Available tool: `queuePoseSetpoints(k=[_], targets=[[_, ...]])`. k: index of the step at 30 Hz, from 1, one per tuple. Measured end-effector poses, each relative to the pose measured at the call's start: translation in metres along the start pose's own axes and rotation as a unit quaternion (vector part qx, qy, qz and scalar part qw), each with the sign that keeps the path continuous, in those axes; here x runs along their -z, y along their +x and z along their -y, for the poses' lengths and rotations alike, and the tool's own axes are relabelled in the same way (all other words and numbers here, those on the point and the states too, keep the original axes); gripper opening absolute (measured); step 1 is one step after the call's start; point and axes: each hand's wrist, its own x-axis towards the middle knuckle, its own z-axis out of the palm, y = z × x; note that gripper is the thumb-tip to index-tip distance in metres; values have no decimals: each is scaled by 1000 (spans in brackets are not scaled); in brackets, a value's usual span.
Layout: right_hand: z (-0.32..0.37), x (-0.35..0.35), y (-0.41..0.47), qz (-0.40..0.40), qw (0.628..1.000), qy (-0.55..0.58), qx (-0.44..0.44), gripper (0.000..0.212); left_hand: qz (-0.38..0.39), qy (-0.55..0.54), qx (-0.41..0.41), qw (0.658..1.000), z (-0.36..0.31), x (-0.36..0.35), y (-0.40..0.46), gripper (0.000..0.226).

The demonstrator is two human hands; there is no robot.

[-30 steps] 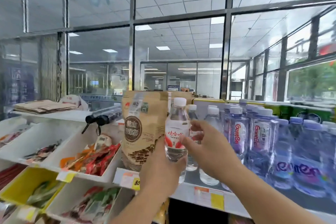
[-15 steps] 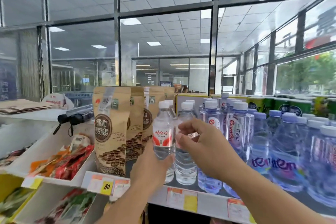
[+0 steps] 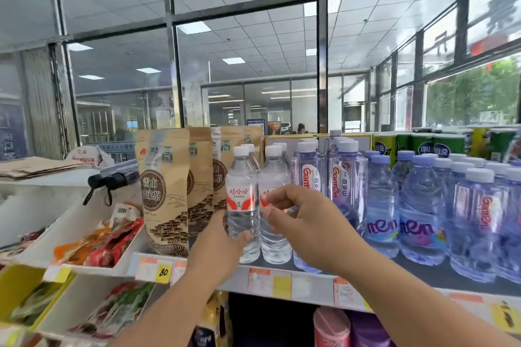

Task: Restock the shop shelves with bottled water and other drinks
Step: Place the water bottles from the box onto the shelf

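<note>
A clear water bottle (image 3: 242, 200) with a red and white label and white cap stands upright on the shelf (image 3: 310, 287), just right of the brown tea pouches. My left hand (image 3: 217, 245) grips its lower part, thumb across the front. A second bottle of the same kind (image 3: 275, 245) stands touching it on the right. My right hand (image 3: 307, 222) hovers in front of that second bottle's label, fingers loosely curled, fingertips at the label; I cannot tell whether they grip it.
Brown tea pouches (image 3: 166, 191) stand left of the bottles. Several purple-tinted water bottles (image 3: 423, 211) fill the shelf to the right, with green cans (image 3: 423, 144) behind. White bins of snack packets (image 3: 93, 242) sit lower left. Price tags (image 3: 267, 282) line the shelf edge.
My left hand has lowered the bottle from mid-air onto the shelf beside the second bottle. My right hand stayed in front of the bottles.
</note>
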Motion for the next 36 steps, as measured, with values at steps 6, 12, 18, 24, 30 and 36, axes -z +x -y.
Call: queuePoseSetpoints(k=[6, 12, 18, 24, 30, 36], targets=[[7, 5, -14, 0, 1000, 0, 4, 10, -38, 30, -30, 998, -7, 11, -17, 58], [11, -7, -28, 22, 1000, -10, -6, 11, -67, 18, -85, 994, -8, 14, -42, 48], [11, -14, -42, 30, 999, -23, -19, 10, -56, 2, -117, 992, -5, 14, -62, 47], [12, -28, -49, 21, 999, -37, -30, 12, -27, -2, -133, 991, 0, 13, -68, 46], [18, -35, -55, 4, 996, -76, -46, 15, -1, -28, -143, 989, 5, 14, -62, 36], [32, -56, -58, -26, 992, -100, -76, 17, 36, -56, -163, 984, 20, 30, -58, 33]])
